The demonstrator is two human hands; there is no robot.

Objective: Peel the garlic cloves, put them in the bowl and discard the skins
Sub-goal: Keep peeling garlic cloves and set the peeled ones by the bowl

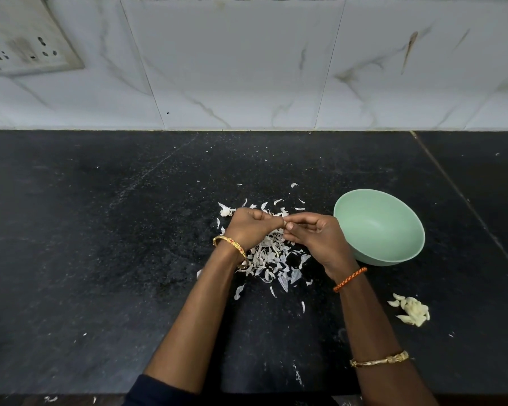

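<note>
Much of the peeling is judged to be done already: a heap of skins (272, 259) is lying scattered on the counter (100, 230) under and around the hands, and a small pile of peeled cloves (411, 310) is sitting on the counter near the right forearm, well apart from the skins. The bowl (379, 230) is standing just right of the right hand, and its visible inside is showing nothing, so the cloves are not yet being put in it. The skins are likewise not yet being discarded. What looks like one more clove (283, 223), small and mostly hidden, is being held between the two hands above the skins. It is being pinched by the curled fingers of the left hand (248, 227) from one side, while the thumb and forefinger of the right hand (314, 235) are being closed on its other end, apparently to strip the skin. Both hands are being kept tightly closed round it, fingertips almost meeting. Whether any unpeeled cloves are remaining among the skins cannot be told.
</note>
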